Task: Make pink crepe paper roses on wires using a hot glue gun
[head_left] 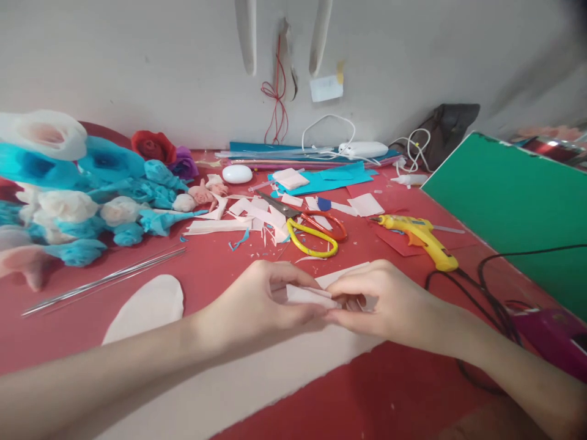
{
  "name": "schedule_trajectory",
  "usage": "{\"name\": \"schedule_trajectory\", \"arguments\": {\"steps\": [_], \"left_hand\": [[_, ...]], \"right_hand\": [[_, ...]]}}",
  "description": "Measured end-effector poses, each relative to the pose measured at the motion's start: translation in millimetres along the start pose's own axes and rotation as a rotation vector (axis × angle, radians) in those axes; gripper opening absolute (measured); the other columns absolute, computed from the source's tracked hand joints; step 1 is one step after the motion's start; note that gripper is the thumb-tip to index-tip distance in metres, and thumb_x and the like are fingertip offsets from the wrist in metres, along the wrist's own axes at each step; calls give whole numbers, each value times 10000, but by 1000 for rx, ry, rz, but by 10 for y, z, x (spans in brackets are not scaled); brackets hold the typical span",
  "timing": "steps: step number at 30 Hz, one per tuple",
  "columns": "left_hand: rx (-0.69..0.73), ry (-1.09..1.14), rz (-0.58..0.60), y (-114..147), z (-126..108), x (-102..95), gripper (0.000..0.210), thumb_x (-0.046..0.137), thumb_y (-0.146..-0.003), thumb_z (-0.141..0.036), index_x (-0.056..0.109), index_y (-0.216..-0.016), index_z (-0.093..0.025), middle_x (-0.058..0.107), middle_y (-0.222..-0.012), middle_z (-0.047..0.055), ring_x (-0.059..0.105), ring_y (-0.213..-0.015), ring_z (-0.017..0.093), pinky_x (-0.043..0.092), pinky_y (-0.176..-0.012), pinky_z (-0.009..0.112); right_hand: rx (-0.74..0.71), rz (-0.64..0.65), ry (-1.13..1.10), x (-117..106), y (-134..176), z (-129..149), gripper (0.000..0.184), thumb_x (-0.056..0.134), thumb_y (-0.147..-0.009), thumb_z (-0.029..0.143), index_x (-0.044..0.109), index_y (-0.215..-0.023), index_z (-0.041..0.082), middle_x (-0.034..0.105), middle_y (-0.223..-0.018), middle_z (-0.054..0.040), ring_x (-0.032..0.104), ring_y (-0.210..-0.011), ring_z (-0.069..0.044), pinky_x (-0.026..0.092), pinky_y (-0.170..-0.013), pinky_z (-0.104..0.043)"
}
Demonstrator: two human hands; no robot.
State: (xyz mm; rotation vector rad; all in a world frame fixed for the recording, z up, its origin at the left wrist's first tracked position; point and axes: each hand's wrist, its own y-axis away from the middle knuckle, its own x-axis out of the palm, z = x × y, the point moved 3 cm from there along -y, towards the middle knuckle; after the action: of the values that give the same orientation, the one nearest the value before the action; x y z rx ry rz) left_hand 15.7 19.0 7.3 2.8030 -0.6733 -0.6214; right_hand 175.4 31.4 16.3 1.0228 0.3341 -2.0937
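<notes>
Between both hands is a folded piece of pale pink paper (305, 296), perhaps crepe paper. My left hand (270, 296) is closed round its left part, thumb below and fingers behind. At its right end my right hand (373, 296) pinches it with thumb and fingertips; some of those fingers are hidden. Beneath the hands a long pale pink sheet (257, 382) lies across the red table, and a rounded pale piece (149, 305) lies to its left. Just beyond the hands are scissors (314, 235) with one yellow and one red handle, blades pointing away to the left.
Paper flowers (68, 208) in blue, white and pink crowd the left, with thin metal wires (105, 281) before them. Paper scraps (257, 214) litter the middle. A yellow glue gun (422, 238) with a black cord (486, 305) and a green board (518, 214) are at right.
</notes>
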Motion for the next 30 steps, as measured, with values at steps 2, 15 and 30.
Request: {"name": "schedule_trajectory", "arguments": {"steps": [2,15,30], "left_hand": [[3,-6,-17,2,8,-1,184,625,-671,-335,680,-799,-214,687,-823,-5,612,-779,157,461,-634,196],[28,42,-60,-5,33,22,150,630,-691,-310,665,-786,-199,666,-778,-14,599,-743,139,438,-616,190],[70,-5,-61,1,41,-18,162,581,-724,-276,671,-840,-206,662,-889,6,601,-840,157,449,-727,229]], "right_hand": [[-6,-23,16,3,-1,3,274,535,-824,343,478,-633,155,426,-579,62,340,-522,-30,265,-490,-171],[-79,-132,104,1,19,19,273,524,-839,286,469,-614,142,418,-548,55,353,-507,-31,266,-515,-183],[371,-541,391,-557,217,-260,210,602,-757,379,592,-723,172,569,-699,-3,501,-605,-96,370,-559,-201]]}}
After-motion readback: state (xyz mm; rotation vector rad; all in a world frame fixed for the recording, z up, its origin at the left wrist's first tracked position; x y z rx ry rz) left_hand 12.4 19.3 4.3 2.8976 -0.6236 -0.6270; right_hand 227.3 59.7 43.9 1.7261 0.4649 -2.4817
